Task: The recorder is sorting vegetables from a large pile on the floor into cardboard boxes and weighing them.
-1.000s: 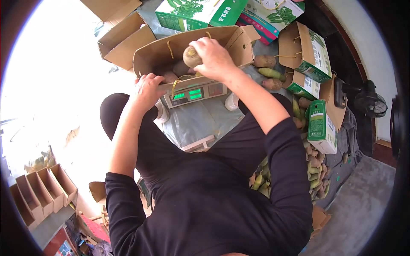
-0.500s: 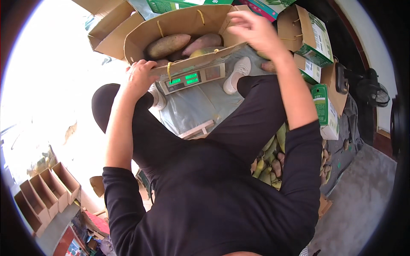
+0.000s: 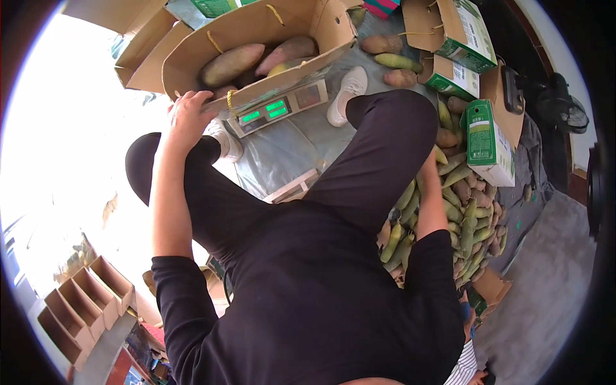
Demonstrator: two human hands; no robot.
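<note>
My left hand (image 3: 188, 115) grips the near left corner of an open cardboard box (image 3: 282, 88), its fingers curled over the rim. Inside lie several large purplish-brown and greenish radishes (image 3: 232, 64). The box rests on a digital scale (image 3: 278, 109) with lit green displays. My right hand (image 3: 428, 164) is down past my right knee, beside a heap of green and reddish-brown radishes (image 3: 470, 221). The knee hides its fingers, so I cannot see whether they hold anything.
Open green-and-white cartons (image 3: 491, 144) stand on the right, near a black fan (image 3: 561, 109). Loose radishes (image 3: 381, 43) lie beyond my right shoe. Empty cardboard boxes (image 3: 83, 308) line up at lower left. Part of another person (image 3: 465, 366) shows at lower right.
My right hand has left the box's right side and dropped beside my right knee at the radish heap. My left hand stays on the box's corner. The view has shifted toward the right.
</note>
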